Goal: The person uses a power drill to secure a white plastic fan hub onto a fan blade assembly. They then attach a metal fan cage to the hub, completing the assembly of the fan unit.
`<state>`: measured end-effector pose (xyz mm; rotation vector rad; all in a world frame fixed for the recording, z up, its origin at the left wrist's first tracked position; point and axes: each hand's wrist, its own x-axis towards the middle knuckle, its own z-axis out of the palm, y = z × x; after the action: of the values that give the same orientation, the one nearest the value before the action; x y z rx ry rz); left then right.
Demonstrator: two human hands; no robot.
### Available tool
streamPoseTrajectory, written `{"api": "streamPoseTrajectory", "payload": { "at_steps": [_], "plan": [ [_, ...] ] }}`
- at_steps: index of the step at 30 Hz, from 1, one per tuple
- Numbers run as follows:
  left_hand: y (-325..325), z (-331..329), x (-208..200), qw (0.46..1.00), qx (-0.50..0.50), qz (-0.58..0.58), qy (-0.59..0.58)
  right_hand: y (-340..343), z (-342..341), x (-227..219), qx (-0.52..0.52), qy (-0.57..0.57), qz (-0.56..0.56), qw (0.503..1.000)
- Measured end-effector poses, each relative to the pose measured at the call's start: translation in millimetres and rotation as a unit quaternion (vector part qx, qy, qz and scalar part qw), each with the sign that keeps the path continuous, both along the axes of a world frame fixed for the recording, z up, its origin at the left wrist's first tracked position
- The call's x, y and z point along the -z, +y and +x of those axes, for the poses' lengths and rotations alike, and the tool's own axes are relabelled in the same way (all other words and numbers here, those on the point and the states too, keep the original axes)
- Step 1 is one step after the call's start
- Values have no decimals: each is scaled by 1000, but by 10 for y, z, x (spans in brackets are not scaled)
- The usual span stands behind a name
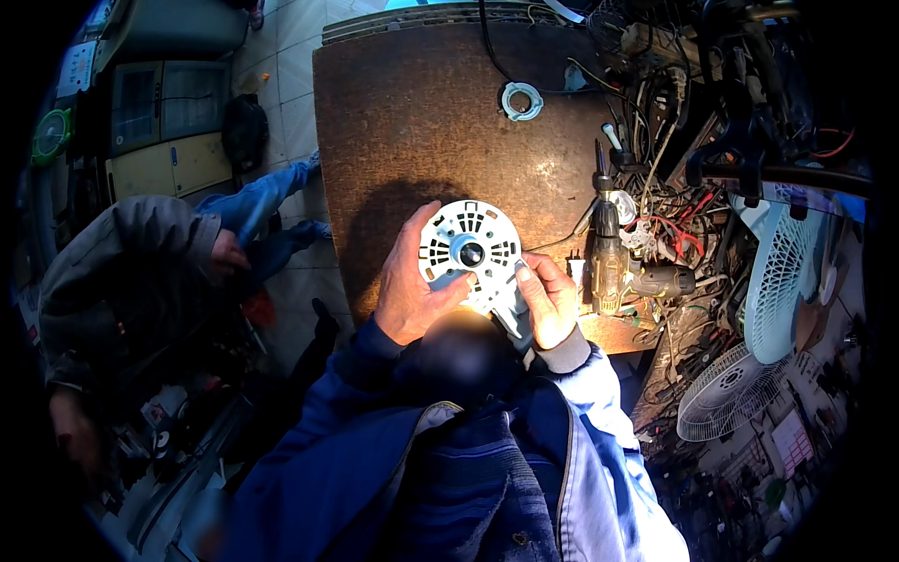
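A round white plastic vented cover [492,226], which looks like a fan motor housing, is held up over the near part of the table. Slots ring its face, and a dark round hub sits in a pale blue collar at its centre. My left hand [412,284] is closed around its left side, the thumb lying across the lower face. At the right edge my right hand [547,298] pinches with thumb and forefinger; I cannot tell whether something small is between them. A pale strip or arm hangs from the cover's lower right, partly hidden by that hand.
On the brown wooden table [421,112] lie a pale blue ring [522,101] and a cordless drill [611,262]. Tangled wires and tools crowd the right side. A white fan grille [735,393] and light blue chair [782,281] stand beyond. Another person [131,290] sits at left.
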<state>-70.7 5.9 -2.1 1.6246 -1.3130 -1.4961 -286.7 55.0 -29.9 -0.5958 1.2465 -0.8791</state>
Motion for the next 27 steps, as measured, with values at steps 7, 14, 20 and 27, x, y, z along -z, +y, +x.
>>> {"api": "streamPoseTrajectory", "payload": {
  "at_steps": [7, 14, 20, 27],
  "plan": [
    [20, 4, 12, 999, -15, -6, 35, 27, 12, 73, 9, 14, -13, 1000],
    [52, 20, 65, 998, -31, -7, 45, -30, 46, -21, 6, 18, -4, 1000],
    [-17, 44, -54, 1000, 4, 2, 24, -33, -7, -46, -30, 29, -28, 999],
    [10, 54, -25, 999, 3, 16, 48, 14, 17, 14, 3, 23, -14, 1000]
  ]
}}
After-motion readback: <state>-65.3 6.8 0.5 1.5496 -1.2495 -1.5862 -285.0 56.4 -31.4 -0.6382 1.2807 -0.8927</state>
